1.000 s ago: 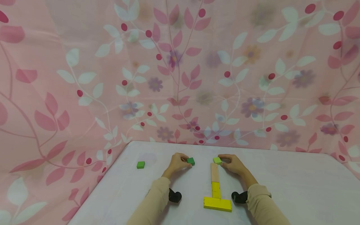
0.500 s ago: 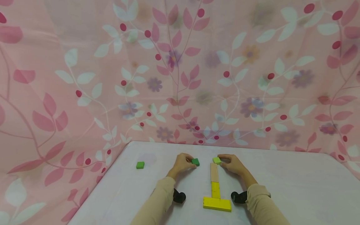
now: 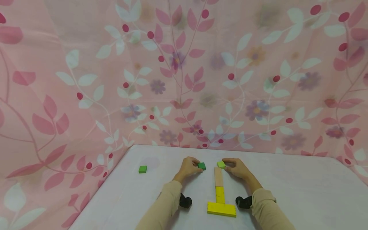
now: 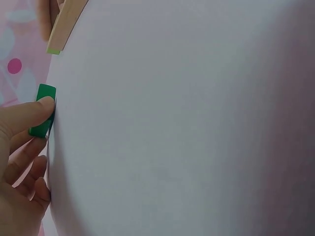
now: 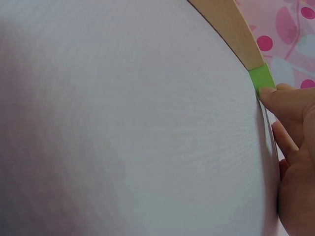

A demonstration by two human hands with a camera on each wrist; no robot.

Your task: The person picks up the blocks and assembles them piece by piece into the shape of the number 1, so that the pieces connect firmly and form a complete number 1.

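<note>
Floral cloth (image 3: 198, 105) backs the white table (image 3: 304, 188); left hand (image 3: 189, 167) pinches emerald block (image 3: 202, 166), right hand (image 3: 238, 168) lime block (image 3: 220, 164).

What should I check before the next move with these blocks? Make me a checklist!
1. Dark green block held firmly: ok, the left hand pinches it.
2. Light green block steadied: ok, the right hand pinches it.
3. Light green block against the wooden block: ok, they meet end to end.
4. Dark green block touching the light green one: not ok, there's a gap.
5. Spare green block out of the way: ok, it lies apart, left of both hands.
6. Dark green block off the table: cannot tell.
</note>
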